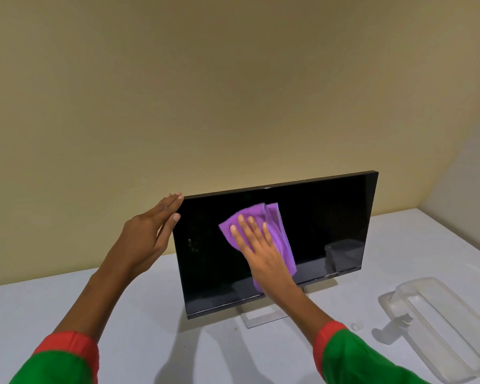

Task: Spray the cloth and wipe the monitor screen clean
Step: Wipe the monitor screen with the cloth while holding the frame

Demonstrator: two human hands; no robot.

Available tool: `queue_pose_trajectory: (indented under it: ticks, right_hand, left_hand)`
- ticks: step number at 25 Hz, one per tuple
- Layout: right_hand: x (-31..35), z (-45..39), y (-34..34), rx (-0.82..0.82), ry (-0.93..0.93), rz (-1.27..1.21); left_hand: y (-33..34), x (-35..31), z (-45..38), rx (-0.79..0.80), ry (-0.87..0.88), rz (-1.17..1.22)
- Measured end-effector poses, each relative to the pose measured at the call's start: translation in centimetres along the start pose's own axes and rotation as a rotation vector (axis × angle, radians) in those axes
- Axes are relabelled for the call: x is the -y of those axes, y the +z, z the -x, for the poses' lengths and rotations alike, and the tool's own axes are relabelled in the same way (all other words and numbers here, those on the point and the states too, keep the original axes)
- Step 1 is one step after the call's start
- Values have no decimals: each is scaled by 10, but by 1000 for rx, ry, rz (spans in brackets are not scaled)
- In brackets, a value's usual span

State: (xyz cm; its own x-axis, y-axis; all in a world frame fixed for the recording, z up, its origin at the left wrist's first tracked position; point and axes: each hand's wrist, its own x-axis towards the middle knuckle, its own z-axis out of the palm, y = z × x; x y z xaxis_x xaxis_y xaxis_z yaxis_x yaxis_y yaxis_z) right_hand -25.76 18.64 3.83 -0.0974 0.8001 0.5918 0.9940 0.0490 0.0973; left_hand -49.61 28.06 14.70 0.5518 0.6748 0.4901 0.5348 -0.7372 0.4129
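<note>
Right hand (261, 253) presses purple cloth (277, 225) (flat-palmed) against monitor screen (330, 217).

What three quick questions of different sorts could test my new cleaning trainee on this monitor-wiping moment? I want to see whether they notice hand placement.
1. True or false: the right hand presses the purple cloth flat against the monitor screen.
2. Where is the left hand? A) on the table B) at the monitor's upper left corner C) holding the spray bottle
3. Fill in: the spray bottle lies beside the clear plastic ____ on the white table.

Key: 1 true; 2 B; 3 tray.
</note>
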Motion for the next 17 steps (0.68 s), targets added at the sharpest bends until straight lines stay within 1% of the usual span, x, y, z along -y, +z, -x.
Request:
queue_pose_trajectory:
  ticks: [2, 5, 7, 9, 11, 14, 15, 16, 17]
  right_hand:
    - [-8, -20, -13, -38, 72, 19]
    - [-20, -10, -8, -78, 260, 14]
    - [-18, 12, 4, -60, 261, 37]
    - [-9, 31, 14, -17, 131, 63]
    - [1, 36, 18, 24, -65, 99]
    - [14, 13, 14, 58, -343, 183]
    - [18, 1, 9, 49, -384, 204]
    - [19, -12, 3, 25, -380, 212]
    - [18, -22, -3, -5, -338, 210]
  left_hand:
    - [-2, 1, 0, -16, -6, 45]
    - [-3, 0, 1, -17, -23, 97]
    - [-1, 0, 1, 1, -25, 60]
    - [2, 2, 3, 43, -10, -63]
    - [4, 5, 6, 71, 3, -138]
    - [2, 10, 6, 83, 4, -89]
    - [0, 10, 4, 82, 2, -55]
    - [-3, 11, 2, 74, 3, -20]
    - [-5, 12, 0, 65, 4, 18]
